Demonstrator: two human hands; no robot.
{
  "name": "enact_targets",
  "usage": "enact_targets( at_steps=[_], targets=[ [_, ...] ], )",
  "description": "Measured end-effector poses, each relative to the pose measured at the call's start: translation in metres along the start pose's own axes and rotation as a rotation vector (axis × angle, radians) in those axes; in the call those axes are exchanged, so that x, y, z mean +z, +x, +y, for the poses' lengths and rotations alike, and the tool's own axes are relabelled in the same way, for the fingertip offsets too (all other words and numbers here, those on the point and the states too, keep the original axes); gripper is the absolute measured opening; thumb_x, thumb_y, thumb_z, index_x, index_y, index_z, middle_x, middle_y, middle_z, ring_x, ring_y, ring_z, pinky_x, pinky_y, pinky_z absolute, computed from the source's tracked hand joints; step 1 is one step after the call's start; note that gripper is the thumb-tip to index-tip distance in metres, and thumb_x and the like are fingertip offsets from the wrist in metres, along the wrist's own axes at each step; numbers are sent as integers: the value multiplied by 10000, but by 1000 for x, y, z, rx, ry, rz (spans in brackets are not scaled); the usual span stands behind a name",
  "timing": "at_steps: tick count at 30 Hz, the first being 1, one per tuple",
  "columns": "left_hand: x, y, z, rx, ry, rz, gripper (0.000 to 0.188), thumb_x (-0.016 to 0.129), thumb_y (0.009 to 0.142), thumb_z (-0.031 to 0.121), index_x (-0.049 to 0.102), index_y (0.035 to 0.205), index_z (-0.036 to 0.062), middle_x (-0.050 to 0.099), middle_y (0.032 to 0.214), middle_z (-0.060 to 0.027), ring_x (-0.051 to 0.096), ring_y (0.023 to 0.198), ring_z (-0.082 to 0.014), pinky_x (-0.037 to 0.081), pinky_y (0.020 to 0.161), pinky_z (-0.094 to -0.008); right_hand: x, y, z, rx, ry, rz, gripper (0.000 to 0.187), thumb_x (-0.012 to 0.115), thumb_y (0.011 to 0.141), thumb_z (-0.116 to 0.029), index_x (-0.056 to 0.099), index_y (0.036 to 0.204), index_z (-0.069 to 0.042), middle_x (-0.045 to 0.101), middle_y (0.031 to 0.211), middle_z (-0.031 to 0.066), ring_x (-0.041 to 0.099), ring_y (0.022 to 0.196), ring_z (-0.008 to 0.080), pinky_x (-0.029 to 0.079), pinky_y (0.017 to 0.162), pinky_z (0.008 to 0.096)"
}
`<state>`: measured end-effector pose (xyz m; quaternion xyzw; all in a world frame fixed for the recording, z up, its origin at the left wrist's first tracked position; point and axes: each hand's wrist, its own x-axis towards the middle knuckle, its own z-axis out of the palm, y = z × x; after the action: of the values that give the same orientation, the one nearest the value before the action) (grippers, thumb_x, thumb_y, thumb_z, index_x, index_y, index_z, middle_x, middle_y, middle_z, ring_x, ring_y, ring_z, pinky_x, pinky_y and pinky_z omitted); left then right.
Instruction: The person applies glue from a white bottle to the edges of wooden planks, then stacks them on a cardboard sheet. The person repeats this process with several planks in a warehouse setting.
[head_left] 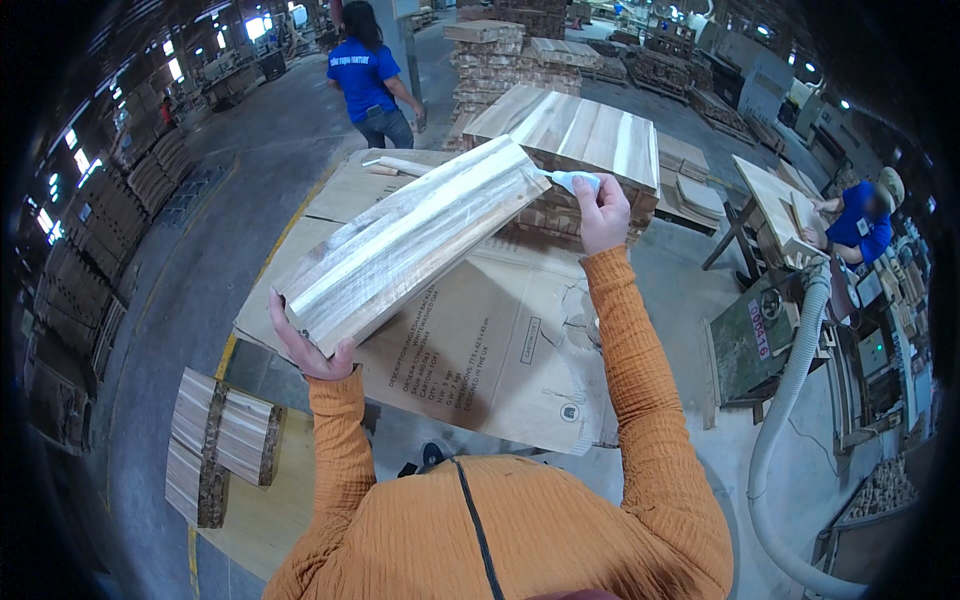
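I have the left hand (312,350) clamped on the near end of a long, brown-and-cream striped wooden board (410,245), holding it slanted over the cardboard-covered counter (480,345); the right hand (604,215), arm stretched forward, pinches a small whitish plastic bottle (580,182), its nozzle at the board's far end. I count 2 hands, 1 held board, 1 bottle and 2 people in blue shirts (362,75). Beyond the counter sits a stack of striped wooden panels (575,125); a ribbed grey hose (785,420) curves at right. The board blocks my view of part of the counter.
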<state>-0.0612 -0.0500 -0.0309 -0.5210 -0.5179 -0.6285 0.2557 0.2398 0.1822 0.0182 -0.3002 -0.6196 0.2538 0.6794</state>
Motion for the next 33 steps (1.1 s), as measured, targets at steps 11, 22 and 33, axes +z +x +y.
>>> enact_targets(
  at_steps=[11, 22, 33],
  targets=[
    [0, 1, 2, -1, -15, -13, 1037, 560, 706, 649, 241, 1359, -91, 360, 1330, -237, 397, 1214, -338, 309, 1009, -413, 2, 0, 0, -15, 11, -5, 215, 625, 856, -209, 583, 857, 2, 515, 663, -30, 431, 596, 42, 372, 534, 209],
    [1, -1, 0, -15, -34, -4, 1038, 558, 701, 649, 247, 1354, -96, 365, 1321, -237, 400, 1208, -336, 310, 1006, -413, 1, 0, -2, 3, -81, -52, 234, 593, 888, -222, 576, 905, 11, 527, 729, -31, 441, 645, 38, 369, 589, 192],
    [0, -3, -2, -3, 2, 3, 1030, 551, 700, 652, 260, 1349, -95, 368, 1319, -242, 402, 1206, -344, 313, 1004, -420, 4, -1, 2, -36, -48, 6, 248, 622, 857, -254, 587, 843, -9, 514, 640, -6, 446, 595, 66, 391, 546, 233]
  ],
)
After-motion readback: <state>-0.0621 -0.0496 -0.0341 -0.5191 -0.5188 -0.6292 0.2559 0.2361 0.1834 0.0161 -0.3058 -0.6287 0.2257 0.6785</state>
